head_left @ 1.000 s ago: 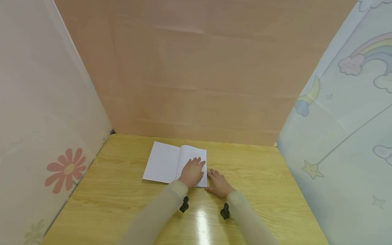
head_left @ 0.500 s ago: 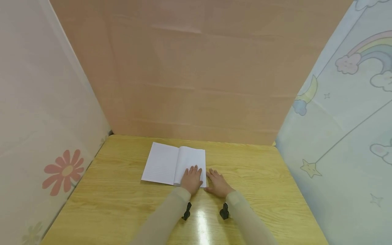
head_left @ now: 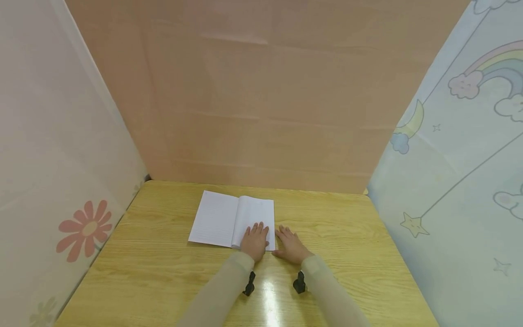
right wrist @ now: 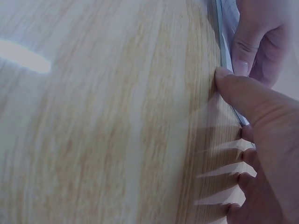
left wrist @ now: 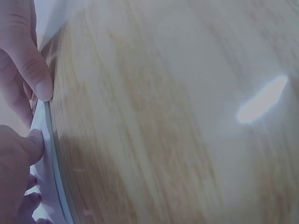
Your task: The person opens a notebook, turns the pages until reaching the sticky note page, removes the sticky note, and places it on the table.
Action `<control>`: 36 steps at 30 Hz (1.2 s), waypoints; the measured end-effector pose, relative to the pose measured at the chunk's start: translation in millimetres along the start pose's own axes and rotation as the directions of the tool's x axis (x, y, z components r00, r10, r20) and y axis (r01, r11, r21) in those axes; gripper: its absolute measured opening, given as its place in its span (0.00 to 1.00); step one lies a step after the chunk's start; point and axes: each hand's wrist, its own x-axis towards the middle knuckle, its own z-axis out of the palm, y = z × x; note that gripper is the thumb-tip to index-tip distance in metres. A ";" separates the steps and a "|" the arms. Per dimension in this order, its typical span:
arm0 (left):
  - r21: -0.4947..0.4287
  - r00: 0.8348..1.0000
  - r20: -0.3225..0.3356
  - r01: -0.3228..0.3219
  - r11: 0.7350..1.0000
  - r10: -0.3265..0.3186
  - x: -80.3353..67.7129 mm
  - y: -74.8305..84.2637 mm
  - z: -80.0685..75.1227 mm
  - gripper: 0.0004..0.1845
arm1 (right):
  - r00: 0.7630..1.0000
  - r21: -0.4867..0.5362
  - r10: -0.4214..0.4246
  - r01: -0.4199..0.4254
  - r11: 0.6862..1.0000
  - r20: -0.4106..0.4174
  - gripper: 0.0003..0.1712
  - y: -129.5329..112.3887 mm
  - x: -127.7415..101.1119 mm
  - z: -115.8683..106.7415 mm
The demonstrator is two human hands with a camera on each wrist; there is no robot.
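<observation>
Right now a notebook (head_left: 233,220) lies open on the yellow wooden table (head_left: 347,236), a bit left of the middle and near the far wall. Its lined pages face up and look blank — no writing shows.

The left hand (head_left: 255,240) lies flat on the near corner of the right-hand page, fingers straight, pressing the paper down. It grips nothing. The right hand (head_left: 291,245) rests flat on the table just beside the notebook's right edge, fingers relaxed and spread. In the right wrist view its thumb (right wrist: 243,100) touches the edge of the pages, and the left wrist view shows the thin page edge (left wrist: 51,154) close to both hands.

So the notebook is already open and held flat. The pages have not been lifted, and no pen or other tool is in view — both hands only rest.

Around the table stand a plain brown board at the back, a sheet with a red flower (head_left: 84,229) on the left, and a sheet with a rainbow (head_left: 490,68) and stars on the right.
</observation>
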 end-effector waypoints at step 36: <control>0.196 0.988 -0.103 -0.092 0.976 0.114 -4.3 -41.5 -35.6 0.26 | 0.999 0.032 0.029 -0.030 0.999 0.046 0.46 -7.3 -1.5 -7.7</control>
